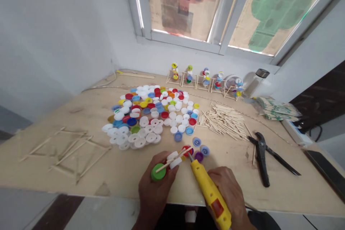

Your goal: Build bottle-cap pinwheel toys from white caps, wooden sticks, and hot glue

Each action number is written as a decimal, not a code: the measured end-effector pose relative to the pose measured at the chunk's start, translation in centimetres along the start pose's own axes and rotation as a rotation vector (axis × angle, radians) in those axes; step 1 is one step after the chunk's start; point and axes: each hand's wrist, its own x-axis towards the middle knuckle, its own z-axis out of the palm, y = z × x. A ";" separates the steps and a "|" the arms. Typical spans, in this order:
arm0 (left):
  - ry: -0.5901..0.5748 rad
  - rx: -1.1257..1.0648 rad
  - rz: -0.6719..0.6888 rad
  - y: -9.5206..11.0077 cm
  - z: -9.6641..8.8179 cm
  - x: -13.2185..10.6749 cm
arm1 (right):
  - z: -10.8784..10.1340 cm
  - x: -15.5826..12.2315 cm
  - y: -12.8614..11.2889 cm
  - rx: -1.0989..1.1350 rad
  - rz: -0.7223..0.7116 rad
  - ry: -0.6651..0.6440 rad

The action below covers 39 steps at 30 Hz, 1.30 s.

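My left hand (155,183) is closed around a small assembly of bottle caps and wooden sticks near the table's front edge. A green cap (158,172) faces up at its near end, white caps (175,162) sit in the middle, and a red cap (186,150) is at the far end. Thin wooden sticks (168,164) run across it. In my right hand (229,188) is a yellow hot glue gun (208,187), its metal nozzle pointing at the red cap; whether it touches is unclear. Loose blue caps (205,150) and a purple cap (198,156) lie just beyond.
A large spread of mixed bottle caps (149,138) covers the middle. Right of it lie a heap of wooden sticks (225,120) and black pliers (261,158). Stick frames (72,151) lie left. Several finished cap-and-stick models (206,79), a bottle (254,82) and a phone (327,172) are also there.
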 end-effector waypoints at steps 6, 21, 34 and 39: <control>-0.044 0.032 0.002 -0.5 -0.3 0.2 | 1.6 -0.4 -0.2 0.029 0.063 0.082; 0.002 0.064 0.004 0.0 0.2 -0.1 | 3.1 -0.6 -0.1 0.033 0.189 0.220; -0.006 0.042 0.040 0.3 0.3 -0.2 | 2.9 -0.5 0.1 -0.092 0.164 0.184; -0.017 0.049 0.045 0.2 0.2 -0.2 | 3.2 -0.9 0.7 -0.053 0.162 0.177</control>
